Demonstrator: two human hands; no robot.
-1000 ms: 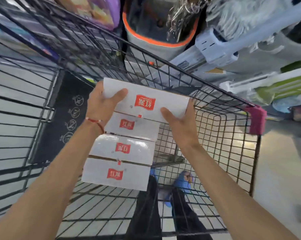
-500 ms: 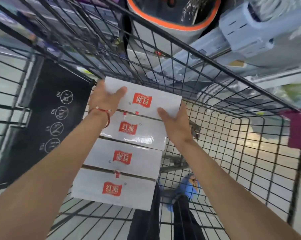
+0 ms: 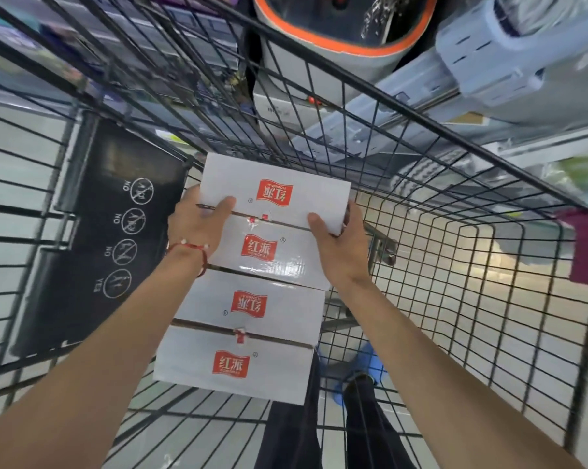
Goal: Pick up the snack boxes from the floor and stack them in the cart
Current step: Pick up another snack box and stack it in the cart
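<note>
- As we lean over the cart (image 3: 455, 299), we see dark trouser legs and a blue shoe (image 3: 367, 363) through its wire floor. The floor is open mesh, so every box should sit flat across several bars.
- Closest to us lies the nearest box (image 3: 233, 363), white with a red logo. The third box (image 3: 248, 306) and the second box (image 3: 262, 250) follow it edge to edge in a line running away from us, on the cart's left half.
- Past them, the left hand (image 3: 197, 225) grips the left edge of the held box (image 3: 275, 192), with its thumb laid on the top face. The right hand (image 3: 343, 242) grips the near right corner the same way. The fingers underneath are hidden.
- The held box overlaps the far edge of the second box, and we cannot tell whether the two touch.
- We judge that the step in hand is setting this box down. We should keep it level and square its long edge to the second box. Once it bears its own weight, we draw our fingers out sideways so it is not dragged askew.
- To the left stands a black flap (image 3: 116, 231) with warning signs, which we should keep clear of.
- Beyond the far wire wall sits a grey tub (image 3: 336, 45) with an orange rim.
</note>
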